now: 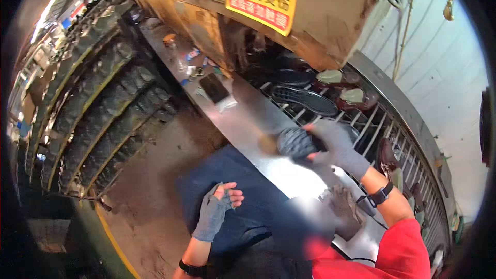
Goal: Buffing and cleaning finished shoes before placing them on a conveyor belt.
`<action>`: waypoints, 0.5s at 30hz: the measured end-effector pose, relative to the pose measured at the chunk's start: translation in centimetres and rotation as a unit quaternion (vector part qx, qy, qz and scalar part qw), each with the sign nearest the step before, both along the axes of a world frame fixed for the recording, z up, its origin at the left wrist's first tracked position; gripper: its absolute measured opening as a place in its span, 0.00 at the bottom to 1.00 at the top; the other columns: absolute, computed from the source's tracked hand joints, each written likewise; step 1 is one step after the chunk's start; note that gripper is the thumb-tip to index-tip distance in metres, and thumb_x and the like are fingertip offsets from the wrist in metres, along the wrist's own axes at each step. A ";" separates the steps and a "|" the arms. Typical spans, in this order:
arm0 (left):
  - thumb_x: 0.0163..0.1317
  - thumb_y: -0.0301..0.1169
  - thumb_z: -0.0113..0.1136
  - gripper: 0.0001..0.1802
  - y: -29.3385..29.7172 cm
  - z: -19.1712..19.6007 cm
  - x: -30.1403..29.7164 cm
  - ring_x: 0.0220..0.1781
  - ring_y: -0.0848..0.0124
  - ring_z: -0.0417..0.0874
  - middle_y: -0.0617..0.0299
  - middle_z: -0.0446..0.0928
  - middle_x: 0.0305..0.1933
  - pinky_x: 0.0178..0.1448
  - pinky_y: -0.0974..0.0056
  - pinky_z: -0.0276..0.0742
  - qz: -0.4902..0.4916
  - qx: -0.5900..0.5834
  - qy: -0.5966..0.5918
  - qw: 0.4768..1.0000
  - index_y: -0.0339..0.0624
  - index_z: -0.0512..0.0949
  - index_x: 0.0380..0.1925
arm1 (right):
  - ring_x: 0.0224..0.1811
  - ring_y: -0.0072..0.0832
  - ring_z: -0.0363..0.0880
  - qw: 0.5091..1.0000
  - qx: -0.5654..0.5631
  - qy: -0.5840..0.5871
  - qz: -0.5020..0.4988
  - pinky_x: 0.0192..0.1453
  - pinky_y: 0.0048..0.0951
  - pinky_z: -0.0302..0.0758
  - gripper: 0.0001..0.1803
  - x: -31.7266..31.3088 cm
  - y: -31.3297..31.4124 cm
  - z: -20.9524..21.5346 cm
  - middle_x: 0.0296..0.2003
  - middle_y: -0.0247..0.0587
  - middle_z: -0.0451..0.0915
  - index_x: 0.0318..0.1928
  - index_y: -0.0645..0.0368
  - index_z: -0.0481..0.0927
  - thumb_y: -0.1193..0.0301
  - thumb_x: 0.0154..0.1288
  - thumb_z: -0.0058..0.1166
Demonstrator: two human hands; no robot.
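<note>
Sole (295,142) is in the right hand (337,147), over where the bench (247,116) meets the bars (375,133). Fingers and thumb are spread around one end of it; can't tell how tight. Left hand (216,209) is empty, fingers loosely curled, above some blue cloth (250,186). My worry's that one-ended hold: if it slackens, the thing could twist or drop. Those gaps could also snag a low tip, or it could knock the other sole (305,100) just beyond.
</note>
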State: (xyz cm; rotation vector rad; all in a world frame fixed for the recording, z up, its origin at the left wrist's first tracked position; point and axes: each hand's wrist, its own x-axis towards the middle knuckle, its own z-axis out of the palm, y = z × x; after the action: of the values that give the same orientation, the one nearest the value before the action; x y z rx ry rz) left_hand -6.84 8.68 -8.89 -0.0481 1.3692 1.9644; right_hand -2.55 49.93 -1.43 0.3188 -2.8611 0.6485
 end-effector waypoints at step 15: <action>0.78 0.34 0.59 0.23 0.6 -4.4 4.5 0.57 0.70 0.79 0.62 0.81 0.59 0.66 0.64 0.73 0.113 -0.169 -0.030 0.979 0.33 0.76 0.66 | 0.50 0.45 0.78 0.552 -0.623 -0.093 -0.547 0.50 0.54 0.78 0.48 -8.0 22.8 -15.8 0.43 0.45 0.78 0.66 0.61 0.71 0.37 0.60 0.71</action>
State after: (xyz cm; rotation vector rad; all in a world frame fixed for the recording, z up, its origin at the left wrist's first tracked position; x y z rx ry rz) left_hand -2.36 9.27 -13.33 -0.4368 1.7042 1.8681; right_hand -10.56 72.77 -17.18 -1.5745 -1.3339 1.9536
